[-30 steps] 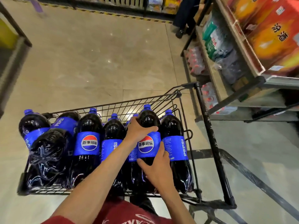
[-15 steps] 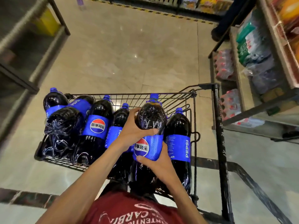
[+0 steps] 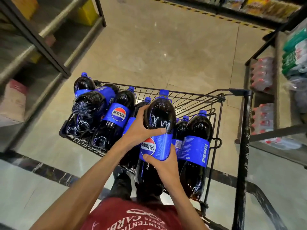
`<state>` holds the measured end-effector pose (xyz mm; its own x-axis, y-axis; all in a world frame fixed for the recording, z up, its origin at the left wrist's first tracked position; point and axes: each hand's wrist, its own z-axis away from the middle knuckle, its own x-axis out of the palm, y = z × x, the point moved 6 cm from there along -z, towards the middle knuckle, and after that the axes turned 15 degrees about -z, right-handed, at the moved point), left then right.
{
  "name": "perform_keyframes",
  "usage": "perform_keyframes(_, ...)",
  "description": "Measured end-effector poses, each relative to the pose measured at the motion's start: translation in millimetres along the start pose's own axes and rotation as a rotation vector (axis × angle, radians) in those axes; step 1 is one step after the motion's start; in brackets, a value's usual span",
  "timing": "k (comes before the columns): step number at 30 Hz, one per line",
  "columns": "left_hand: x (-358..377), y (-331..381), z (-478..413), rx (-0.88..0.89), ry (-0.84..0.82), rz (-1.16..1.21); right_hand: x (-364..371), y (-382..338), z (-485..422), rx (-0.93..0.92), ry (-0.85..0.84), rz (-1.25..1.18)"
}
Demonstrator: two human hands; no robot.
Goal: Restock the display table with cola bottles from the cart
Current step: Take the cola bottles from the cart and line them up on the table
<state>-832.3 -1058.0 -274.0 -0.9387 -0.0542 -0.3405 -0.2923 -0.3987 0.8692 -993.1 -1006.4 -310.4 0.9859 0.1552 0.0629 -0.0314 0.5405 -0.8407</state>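
Closest to me, the red shirt [image 3: 132, 216] is filling the bottom edge, and both bare forearms are reaching forward from it. My right hand [image 3: 166, 168] is cupping the held cola bottle [image 3: 159, 117] at the lower edge of its blue label, thumb curling across the front. My left hand [image 3: 141, 128] is gripping the dark shoulder above the label, fingers wrapping round it. That bottle is sitting upright at the near side of the wire cart [image 3: 191, 97], its blue cap rising above the neighbouring caps. Just right of it, a bottle lettered PEPSI [image 3: 196, 146] is standing against the cart's wall. To the left, more bottles are leaning together, and one bottle lying on top [image 3: 89, 105] is showing me its base. Beyond the cart, the tan floor [image 3: 157, 47] is running between a left rack [image 3: 49, 39] and right shelves holding red-capped packs [image 3: 262, 75].
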Motion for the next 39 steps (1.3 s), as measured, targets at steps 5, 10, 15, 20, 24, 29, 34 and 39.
perform_keyframes(5, -35, -5, 23, 0.057, 0.131, 0.076, 27, -9, 6, -0.037, -0.068, 0.146)
perform_keyframes(10, -95, -21, 61, 0.072, 0.328, 0.176, 83, -21, 16, -0.149, -0.178, 0.275)
perform_keyframes(15, -170, -57, 111, 0.056, 0.498, 0.208, 160, -16, 41, -0.196, -0.32, 0.351)
perform_keyframes(20, -246, -98, 174, 0.047, 0.648, 0.255, 248, 3, 73, -0.225, -0.497, 0.418)
perform_keyframes(24, -303, -132, 227, 0.033, 0.793, 0.279, 319, 24, 97, -0.239, -0.63, 0.449)
perform_keyframes(29, -364, -173, 289, -0.021, 0.958, 0.288, 402, 46, 130, -0.24, -0.809, 0.497)
perform_keyframes(34, -407, -207, 336, -0.088, 1.097, 0.268, 466, 66, 156, -0.259, -0.947, 0.562)
perform_keyframes(39, -442, -235, 361, -0.145, 1.196, 0.27, 519, 77, 167, -0.241, -1.067, 0.616)
